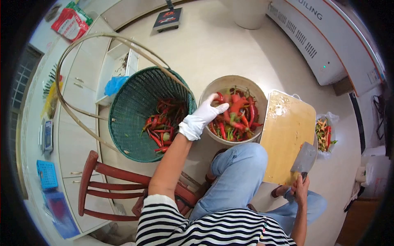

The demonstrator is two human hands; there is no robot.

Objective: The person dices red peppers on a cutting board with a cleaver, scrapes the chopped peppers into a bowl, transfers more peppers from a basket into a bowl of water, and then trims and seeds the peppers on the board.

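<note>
My left hand, in a white glove, is over the near-left rim of a white bucket. Its fingers and thumb curl around a red chili pepper. Red chili peppers fill much of the bucket, and some look smeared by motion. My bare right hand grips the dark handle of a cleaver, whose broad blade lies over the right edge of a wet wooden cutting board. To the left, a green woven basket leans with its mouth toward me, with more red peppers inside.
A tall bent handle arches from the basket. A red wooden chair stands at the lower left. Right of the board, a plastic-lined container holds pepper scraps. A scale sits on the floor ahead, and a white appliance stands at the upper right.
</note>
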